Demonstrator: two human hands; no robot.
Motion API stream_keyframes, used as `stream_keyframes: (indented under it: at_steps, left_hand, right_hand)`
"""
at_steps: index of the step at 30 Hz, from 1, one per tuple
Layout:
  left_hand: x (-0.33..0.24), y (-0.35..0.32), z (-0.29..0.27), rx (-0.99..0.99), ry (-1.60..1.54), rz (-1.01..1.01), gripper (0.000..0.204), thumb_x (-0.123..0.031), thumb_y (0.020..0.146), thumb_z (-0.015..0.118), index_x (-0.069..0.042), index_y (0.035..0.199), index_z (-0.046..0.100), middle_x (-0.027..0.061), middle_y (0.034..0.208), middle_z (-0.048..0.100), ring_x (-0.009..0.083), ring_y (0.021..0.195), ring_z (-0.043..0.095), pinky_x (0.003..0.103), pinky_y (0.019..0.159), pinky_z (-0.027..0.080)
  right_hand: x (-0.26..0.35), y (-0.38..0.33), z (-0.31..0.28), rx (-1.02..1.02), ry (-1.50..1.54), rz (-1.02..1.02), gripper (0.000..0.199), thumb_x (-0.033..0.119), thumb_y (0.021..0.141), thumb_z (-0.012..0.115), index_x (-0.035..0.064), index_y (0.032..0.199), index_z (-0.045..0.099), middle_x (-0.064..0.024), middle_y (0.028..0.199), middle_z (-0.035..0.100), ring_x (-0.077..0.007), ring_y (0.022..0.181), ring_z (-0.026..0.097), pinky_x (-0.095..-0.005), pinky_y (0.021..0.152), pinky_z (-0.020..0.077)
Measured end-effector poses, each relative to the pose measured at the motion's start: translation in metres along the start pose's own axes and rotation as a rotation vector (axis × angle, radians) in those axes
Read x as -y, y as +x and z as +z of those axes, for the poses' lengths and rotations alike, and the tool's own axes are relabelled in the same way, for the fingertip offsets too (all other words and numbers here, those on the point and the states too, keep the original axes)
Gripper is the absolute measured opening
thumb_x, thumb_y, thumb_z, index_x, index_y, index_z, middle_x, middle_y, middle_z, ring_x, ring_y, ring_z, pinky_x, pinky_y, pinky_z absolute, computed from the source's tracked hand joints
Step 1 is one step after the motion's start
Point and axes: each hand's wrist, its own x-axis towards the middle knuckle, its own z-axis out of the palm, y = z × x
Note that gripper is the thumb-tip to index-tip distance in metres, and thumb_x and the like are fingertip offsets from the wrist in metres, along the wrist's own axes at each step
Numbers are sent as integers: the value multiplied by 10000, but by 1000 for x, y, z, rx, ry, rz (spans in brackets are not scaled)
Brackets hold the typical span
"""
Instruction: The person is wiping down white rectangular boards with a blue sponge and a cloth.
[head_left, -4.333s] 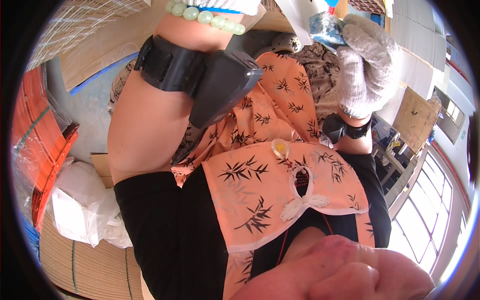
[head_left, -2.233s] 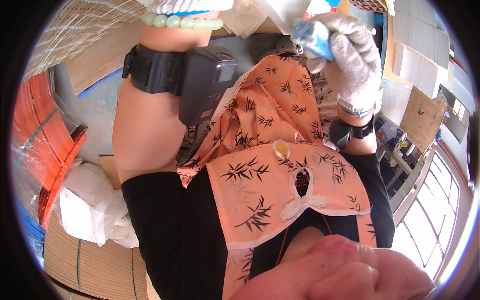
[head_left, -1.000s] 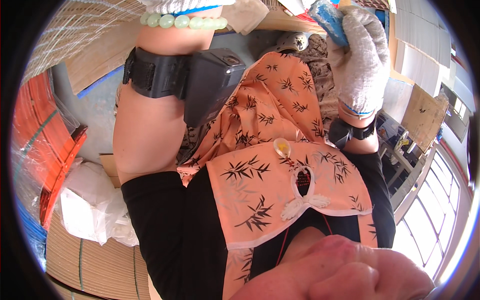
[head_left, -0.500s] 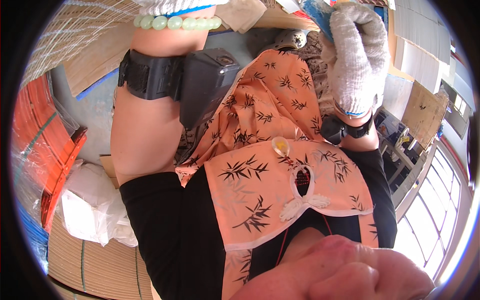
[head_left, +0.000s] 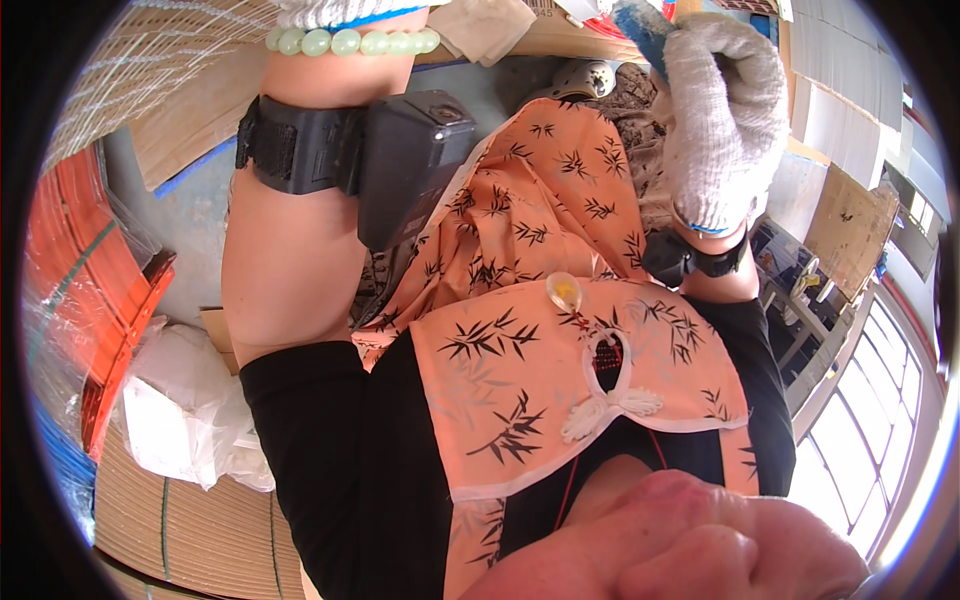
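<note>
At the upper right, my right hand (head_left: 725,120) wears a white knit glove. Its fingers are curled closed around a worn blue piece (head_left: 643,30), which sticks out to the left of the glove; its kind cannot be made out. My left hand (head_left: 345,12) also has a white knit glove, but only the cuff end shows at the top edge and its fingers are out of the picture. Close to that cuff lies a crumpled beige cloth or paper (head_left: 484,28) on brown cardboard (head_left: 575,40). Red strands (head_left: 603,28) show beside the blue piece.
An orange-red metal frame (head_left: 95,300) wrapped in clear plastic stands at left, above a white plastic bag (head_left: 175,410) and strapped cardboard stacks (head_left: 200,525). White sheets (head_left: 845,75) are piled at upper right. A peach patterned apron (head_left: 570,190) covers my lap.
My right hand has shifted slightly to the right and down, with the blue piece still in its grip. More of the red strands shows. The left arm has hardly moved.
</note>
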Motion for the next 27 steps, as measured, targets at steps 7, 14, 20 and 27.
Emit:
stream_keyframes:
  at_steps: [7,14,20,27]
  left_hand:
    - [3,1,5,-4,-8,-7,575,-367,1033,518,-20,1470,384,205,1374,525,372,1253,541,498,1128,444]
    - [1,-2,5,-24,-11,2,577,-370,1025,532,-18,1461,394,202,1366,527,374,1248,540,501,1128,442]
    - [0,1,7,-27,-39,13,579,-372,1018,543,-17,1453,403,199,1359,529,375,1243,540,503,1127,441]
    - [-5,16,30,-38,-83,40,582,-375,1011,556,-15,1444,413,197,1352,531,377,1237,539,506,1127,439]
  right_hand:
    - [-10,4,-1,57,82,-68,92,-48,979,561,38,1008,581,-12,866,601,-50,734,548,-253,760,545]
    - [-9,8,-20,16,302,233,93,60,1014,568,26,1085,616,-88,881,667,-133,670,619,-244,581,530]
    - [-14,8,-14,101,514,278,206,89,1033,568,-8,1205,629,-158,948,714,-194,735,692,-253,615,574]
    - [6,30,-38,717,7,-228,208,58,909,630,-18,1071,735,-166,1047,726,-274,892,675,-392,835,525]
